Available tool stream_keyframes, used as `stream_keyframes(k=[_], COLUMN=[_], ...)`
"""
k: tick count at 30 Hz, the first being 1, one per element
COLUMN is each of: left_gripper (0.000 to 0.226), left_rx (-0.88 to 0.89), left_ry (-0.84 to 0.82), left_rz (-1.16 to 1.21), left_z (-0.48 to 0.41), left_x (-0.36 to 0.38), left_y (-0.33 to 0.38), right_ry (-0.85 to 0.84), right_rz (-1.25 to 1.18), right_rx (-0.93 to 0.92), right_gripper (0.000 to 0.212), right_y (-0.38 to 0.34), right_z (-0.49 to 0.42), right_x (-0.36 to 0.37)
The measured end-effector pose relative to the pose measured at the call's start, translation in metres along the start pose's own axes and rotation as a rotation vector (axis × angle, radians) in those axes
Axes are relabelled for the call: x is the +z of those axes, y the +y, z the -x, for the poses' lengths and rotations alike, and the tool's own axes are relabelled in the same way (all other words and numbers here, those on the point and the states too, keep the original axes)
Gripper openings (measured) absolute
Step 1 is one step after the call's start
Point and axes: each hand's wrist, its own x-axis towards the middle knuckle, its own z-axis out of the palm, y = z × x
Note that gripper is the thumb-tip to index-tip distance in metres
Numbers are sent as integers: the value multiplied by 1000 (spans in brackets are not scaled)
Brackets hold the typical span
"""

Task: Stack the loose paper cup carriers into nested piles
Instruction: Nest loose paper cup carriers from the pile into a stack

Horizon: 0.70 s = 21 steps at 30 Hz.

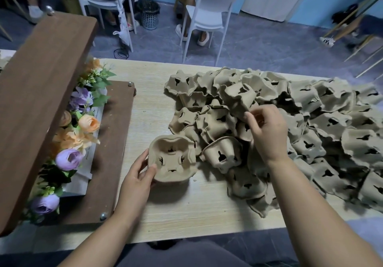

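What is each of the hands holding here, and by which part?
The left hand grips the open-side-up carrier by its left rim; the right hand pinches the near edge of an overturned carrier on the pile.

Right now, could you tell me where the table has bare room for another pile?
Bare table: the near edge below the upright carrier in the left hand, and the strip between the brown board and the heap. The heap under the right hand crowds the right side.
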Motion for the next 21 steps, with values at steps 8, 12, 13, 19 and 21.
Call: stream_keyframes(k=[8,12,13,19,21], left_gripper=[38,33,32,31,31], left_rx=[1,-9,-15,4,3], left_ry=[2,1,1,-12,-10], left_rz=[22,35,44,28,33], left_z=[-2,-5,-6,-5,-5], left_x=[-1,-2,-2,-1,-2], left_y=[-4,-7,-8,-5,-6], right_ry=[-44,-200,-234,-454,-509], right_rz=[-773,-1118,-1156,-1152,-954], right_rx=[735,1129,1163,1125,1004], right_gripper=[19,14,13,16,25], right_y=[-52,-79,-85,-102,-99], right_z=[36,72,79,93,94], right_x=[-36,-13,-6,12,10])
